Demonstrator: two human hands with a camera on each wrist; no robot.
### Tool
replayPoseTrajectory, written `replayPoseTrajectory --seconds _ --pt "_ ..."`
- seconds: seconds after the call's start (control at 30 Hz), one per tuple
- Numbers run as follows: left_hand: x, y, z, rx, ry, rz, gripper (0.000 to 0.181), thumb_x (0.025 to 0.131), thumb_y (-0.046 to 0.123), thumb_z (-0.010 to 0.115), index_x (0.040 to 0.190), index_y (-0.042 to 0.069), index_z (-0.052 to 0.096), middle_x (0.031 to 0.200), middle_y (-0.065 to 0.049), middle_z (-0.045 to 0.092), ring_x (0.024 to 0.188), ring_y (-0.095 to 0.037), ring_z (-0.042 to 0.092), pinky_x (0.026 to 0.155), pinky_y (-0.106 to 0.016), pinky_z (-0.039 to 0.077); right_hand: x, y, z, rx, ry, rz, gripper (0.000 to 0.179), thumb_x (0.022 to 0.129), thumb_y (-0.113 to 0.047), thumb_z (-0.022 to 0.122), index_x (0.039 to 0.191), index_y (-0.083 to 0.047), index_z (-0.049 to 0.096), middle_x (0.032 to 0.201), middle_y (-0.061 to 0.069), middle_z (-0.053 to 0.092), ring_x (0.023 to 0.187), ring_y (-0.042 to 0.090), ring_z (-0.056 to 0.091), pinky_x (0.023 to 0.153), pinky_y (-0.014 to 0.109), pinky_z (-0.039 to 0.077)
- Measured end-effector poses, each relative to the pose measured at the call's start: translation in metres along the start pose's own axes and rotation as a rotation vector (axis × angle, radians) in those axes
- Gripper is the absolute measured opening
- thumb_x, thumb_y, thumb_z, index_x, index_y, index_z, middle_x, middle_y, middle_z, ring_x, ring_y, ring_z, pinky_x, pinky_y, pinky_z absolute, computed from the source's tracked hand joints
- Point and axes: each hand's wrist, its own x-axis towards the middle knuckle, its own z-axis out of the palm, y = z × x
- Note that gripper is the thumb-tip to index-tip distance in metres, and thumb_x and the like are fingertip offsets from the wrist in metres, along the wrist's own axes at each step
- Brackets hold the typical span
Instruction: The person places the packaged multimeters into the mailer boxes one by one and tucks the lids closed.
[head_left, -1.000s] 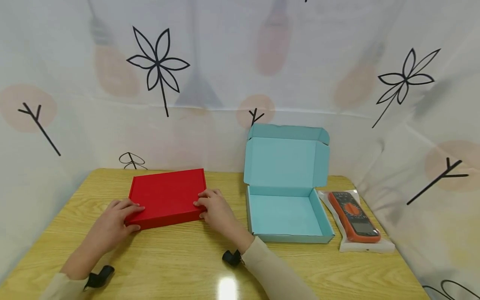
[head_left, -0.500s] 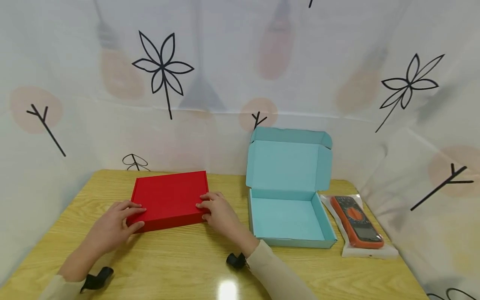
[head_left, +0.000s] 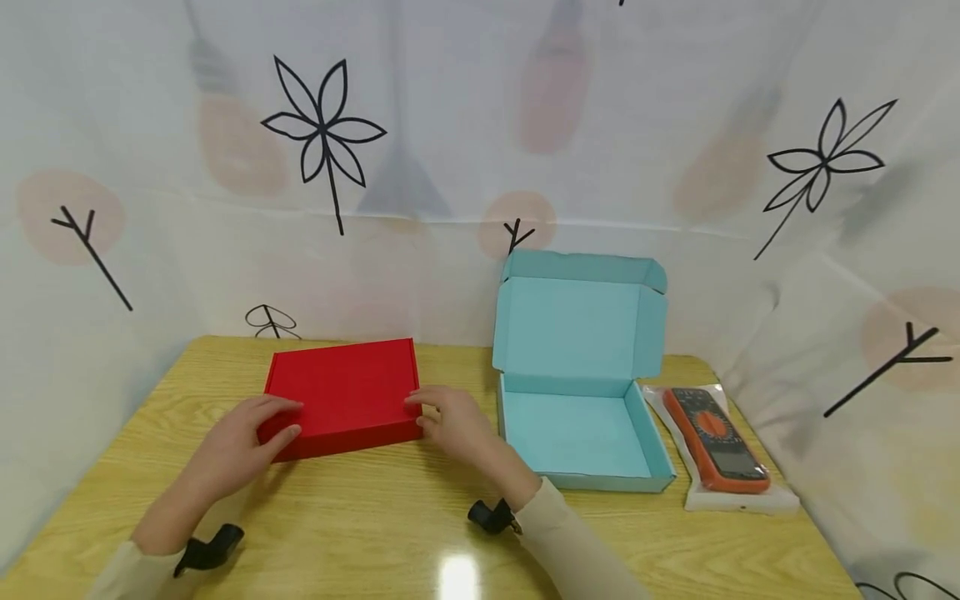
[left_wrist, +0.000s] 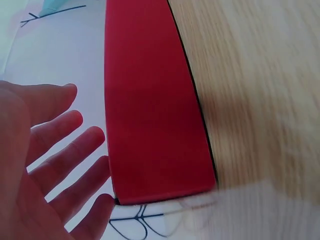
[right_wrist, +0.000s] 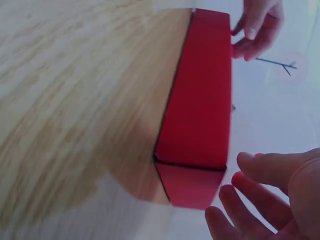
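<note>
A closed red box [head_left: 341, 392] lies flat at the left of the table in the head view. My left hand [head_left: 236, 443] is at its front left corner, with fingers spread and loose rather than wrapped round it. In the left wrist view the fingertips [left_wrist: 95, 135] sit beside the box's top edge. My right hand [head_left: 463, 427] is at the front right corner, its fingers relaxed. The right wrist view has the right fingers [right_wrist: 250, 205] just off the box's end. An open light-blue box [head_left: 573, 429] with its lid raised stands right of the right hand; nothing lies inside it.
An orange and black multimeter [head_left: 716, 439] in a clear plastic bag lies right of the blue box. The wooden table [head_left: 352, 525] ends at a printed cloth backdrop [head_left: 420, 167]. Black wrist cameras [head_left: 210, 550] hang at both wrists.
Both hands have loosened from the red box: the right hand has shifted slightly right, the left thumb has lifted from its front edge. The box stays in place.
</note>
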Motion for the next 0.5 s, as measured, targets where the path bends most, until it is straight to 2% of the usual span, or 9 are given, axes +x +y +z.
replayPoseTrajectory --seconds 0.13,0.3,0.5 --pt "0.008 0.007 0.001 -0.049 -0.013 0.028 0.031 0.094 0.019 0.07 0.123 0.009 0.067 0.12 -0.009 0.065 0.112 -0.036 0.058 0.093 -0.059 0.047 -0.006 0.009 -0.01 0.116 0.034 -0.001 0.037 0.094 -0.009 0.069 0.131 -0.012 0.067 0.135 0.003 0.062 0.124 0.023 0.057 0.095 0.036 0.052" --pt "0.02 0.021 0.012 -0.142 -0.037 0.051 0.031 0.094 0.016 0.07 0.124 0.009 0.067 0.118 -0.004 0.067 0.109 -0.029 0.061 0.09 -0.053 0.051 -0.018 0.022 -0.031 0.143 0.114 -0.018 0.034 0.094 -0.009 0.069 0.129 -0.008 0.067 0.13 0.005 0.064 0.122 0.024 0.059 0.095 0.039 0.052" --pt "0.034 0.04 0.03 -0.231 -0.081 0.075 0.031 0.094 0.016 0.071 0.124 0.011 0.067 0.111 0.004 0.068 0.101 -0.018 0.062 0.085 -0.043 0.055 -0.039 0.044 -0.059 0.18 0.169 0.034 0.035 0.096 -0.01 0.068 0.13 -0.008 0.065 0.132 0.007 0.062 0.123 0.027 0.057 0.098 0.044 0.05"
